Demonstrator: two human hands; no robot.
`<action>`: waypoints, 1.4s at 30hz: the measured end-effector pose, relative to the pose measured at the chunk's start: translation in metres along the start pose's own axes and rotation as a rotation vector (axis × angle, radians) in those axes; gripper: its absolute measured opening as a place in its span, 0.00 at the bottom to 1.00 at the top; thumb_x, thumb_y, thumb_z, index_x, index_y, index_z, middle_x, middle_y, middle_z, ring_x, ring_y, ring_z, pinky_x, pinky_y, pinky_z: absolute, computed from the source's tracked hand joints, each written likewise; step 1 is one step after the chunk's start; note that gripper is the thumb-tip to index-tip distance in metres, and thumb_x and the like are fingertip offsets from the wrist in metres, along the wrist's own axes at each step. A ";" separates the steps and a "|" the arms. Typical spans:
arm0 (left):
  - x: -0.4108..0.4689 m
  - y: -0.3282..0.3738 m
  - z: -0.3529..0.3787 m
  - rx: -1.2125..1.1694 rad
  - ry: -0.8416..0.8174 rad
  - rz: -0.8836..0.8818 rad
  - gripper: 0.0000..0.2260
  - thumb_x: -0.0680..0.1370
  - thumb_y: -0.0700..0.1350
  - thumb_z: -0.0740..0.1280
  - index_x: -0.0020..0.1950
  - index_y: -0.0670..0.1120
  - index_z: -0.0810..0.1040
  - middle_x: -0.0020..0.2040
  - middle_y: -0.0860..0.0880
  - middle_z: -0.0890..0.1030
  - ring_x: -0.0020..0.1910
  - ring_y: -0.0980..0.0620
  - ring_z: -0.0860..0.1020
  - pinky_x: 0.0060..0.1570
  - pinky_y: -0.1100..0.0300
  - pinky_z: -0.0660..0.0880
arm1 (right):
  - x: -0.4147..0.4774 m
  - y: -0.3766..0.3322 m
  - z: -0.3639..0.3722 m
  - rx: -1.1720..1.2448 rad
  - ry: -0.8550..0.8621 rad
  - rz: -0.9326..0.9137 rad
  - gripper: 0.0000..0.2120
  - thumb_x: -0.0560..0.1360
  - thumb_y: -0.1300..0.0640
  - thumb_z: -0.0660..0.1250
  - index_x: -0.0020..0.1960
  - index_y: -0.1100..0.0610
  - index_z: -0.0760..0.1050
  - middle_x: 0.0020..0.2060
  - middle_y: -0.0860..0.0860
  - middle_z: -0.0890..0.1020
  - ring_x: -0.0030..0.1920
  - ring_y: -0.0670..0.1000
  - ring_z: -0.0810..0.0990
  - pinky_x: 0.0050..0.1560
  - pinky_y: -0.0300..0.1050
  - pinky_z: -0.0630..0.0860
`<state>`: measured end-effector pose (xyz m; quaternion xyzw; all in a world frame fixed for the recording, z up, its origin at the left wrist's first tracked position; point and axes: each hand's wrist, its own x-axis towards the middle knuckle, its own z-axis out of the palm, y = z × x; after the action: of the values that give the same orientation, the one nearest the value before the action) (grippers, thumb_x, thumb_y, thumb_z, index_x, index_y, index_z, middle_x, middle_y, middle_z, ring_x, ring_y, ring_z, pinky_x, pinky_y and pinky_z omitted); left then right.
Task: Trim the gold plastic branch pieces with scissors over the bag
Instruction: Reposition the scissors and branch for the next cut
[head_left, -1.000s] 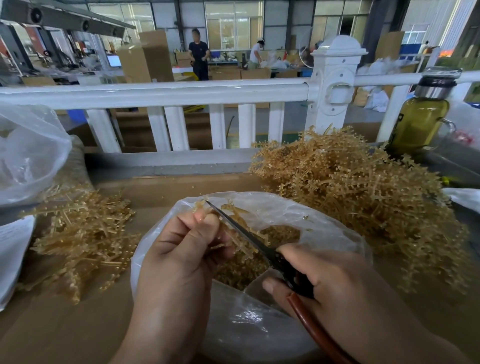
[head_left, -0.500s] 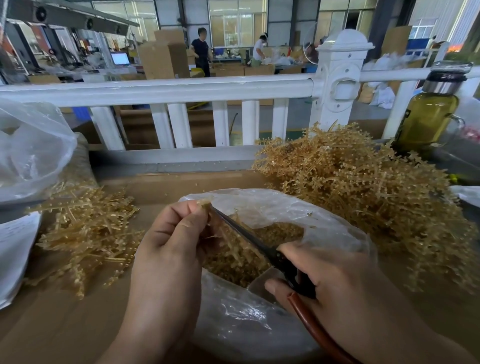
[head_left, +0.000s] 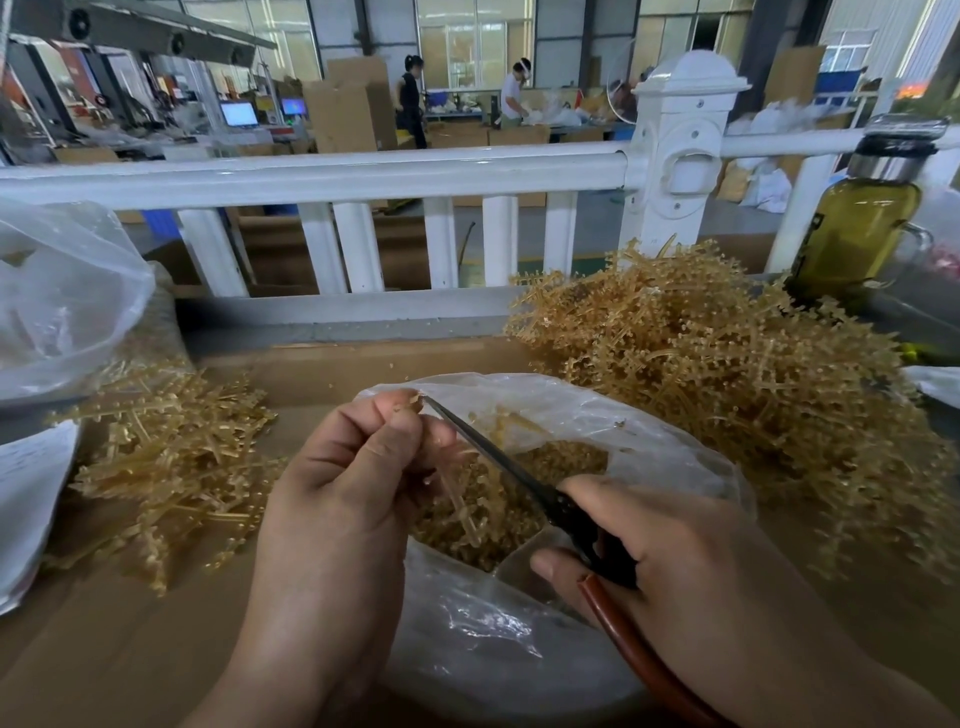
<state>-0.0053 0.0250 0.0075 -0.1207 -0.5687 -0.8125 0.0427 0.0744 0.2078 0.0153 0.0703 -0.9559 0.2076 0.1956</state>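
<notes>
My left hand (head_left: 343, 499) pinches a thin gold plastic branch piece (head_left: 460, 501) over the open clear plastic bag (head_left: 483, 639). The piece hangs down from my fingers toward the gold trimmings (head_left: 561, 462) inside the bag. My right hand (head_left: 670, 566) grips black scissors (head_left: 519, 475) with a red-brown handle. The blades look closed and their tip touches my left fingertips. A big heap of untrimmed gold branches (head_left: 727, 384) lies to the right of the bag. A smaller pile of gold stems (head_left: 171, 462) lies to the left.
The cardboard work surface (head_left: 104, 649) runs under everything. A white railing (head_left: 322, 176) borders the far side. A glass bottle of yellow-green liquid (head_left: 857, 228) stands at the back right. Another clear bag (head_left: 62, 296) sits at the left above white paper (head_left: 26, 499). Two people work far behind.
The branch piece in my left hand has become shorter, and the scissor tip stays at my fingertips. My view has shifted slightly left and down.
</notes>
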 end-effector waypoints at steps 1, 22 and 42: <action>0.001 0.000 0.000 -0.030 -0.002 -0.016 0.03 0.75 0.44 0.69 0.43 0.47 0.82 0.43 0.42 0.83 0.41 0.47 0.82 0.45 0.51 0.76 | 0.000 0.000 0.000 0.007 -0.013 0.009 0.19 0.72 0.31 0.56 0.48 0.44 0.76 0.31 0.37 0.77 0.36 0.39 0.77 0.35 0.28 0.72; -0.005 0.009 0.004 -0.175 0.032 -0.159 0.09 0.83 0.43 0.61 0.46 0.43 0.77 0.37 0.41 0.77 0.32 0.49 0.75 0.29 0.61 0.74 | 0.000 -0.010 -0.003 0.107 -0.210 0.124 0.33 0.63 0.22 0.52 0.61 0.39 0.66 0.47 0.36 0.80 0.47 0.34 0.77 0.47 0.35 0.77; -0.007 0.005 0.010 -0.208 -0.005 -0.056 0.11 0.77 0.45 0.64 0.35 0.52 0.79 0.38 0.46 0.82 0.34 0.52 0.79 0.32 0.60 0.78 | 0.000 -0.009 -0.005 0.042 -0.161 0.106 0.30 0.66 0.24 0.53 0.54 0.44 0.74 0.36 0.40 0.80 0.42 0.39 0.78 0.39 0.37 0.75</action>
<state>0.0043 0.0324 0.0134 -0.1105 -0.4844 -0.8678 0.0060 0.0784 0.2015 0.0230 0.0402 -0.9663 0.2314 0.1055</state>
